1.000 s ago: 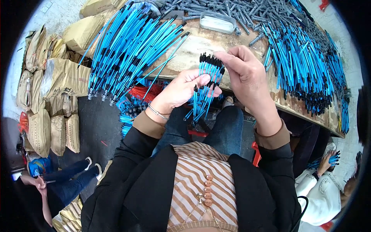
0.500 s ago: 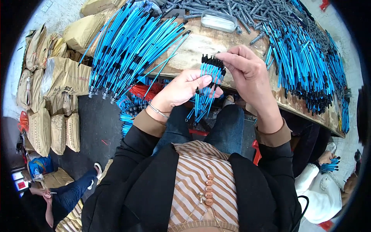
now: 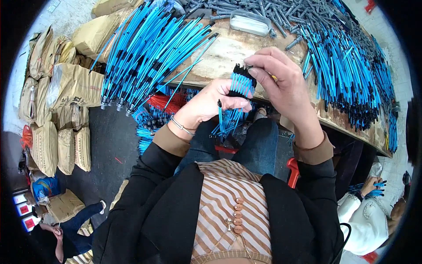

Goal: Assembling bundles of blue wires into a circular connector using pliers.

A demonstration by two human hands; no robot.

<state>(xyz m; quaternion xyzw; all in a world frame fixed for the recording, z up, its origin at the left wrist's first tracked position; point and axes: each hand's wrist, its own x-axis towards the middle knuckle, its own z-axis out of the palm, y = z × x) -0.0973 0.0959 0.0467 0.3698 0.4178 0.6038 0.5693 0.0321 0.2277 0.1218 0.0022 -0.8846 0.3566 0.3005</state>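
Note:
A bundle of thin blue sticks with black tips (image 3: 241, 83) stands in my left hand (image 3: 213, 99). The fingers wrap behind it and the thumb lies across its front, lower down. Below the thumb, more blue lengths hang at an angle, and one black end sticks out to the left. My right hand (image 3: 283, 79) is at the upper right of the bundle, thumb and forefinger pinched together beside the black tips. A small dark bit shows at those fingertips; I cannot tell whether it is a stick's tip.
A wooden table (image 3: 220, 50) carries a fanned heap of blue sticks (image 3: 149, 57), another heap (image 3: 345, 75), grey ribbed plugs (image 3: 281, 15) and a clear plastic box (image 3: 250, 23). Brown paper sacks (image 3: 81, 86) stand left. A co-worker in white sleeves (image 3: 362, 220) holds blue sticks.
My left thumb has shifted down the bundle, baring more of the blue lengths. My right hand stays near the tips, its fingers a little more apart from the bundle's top.

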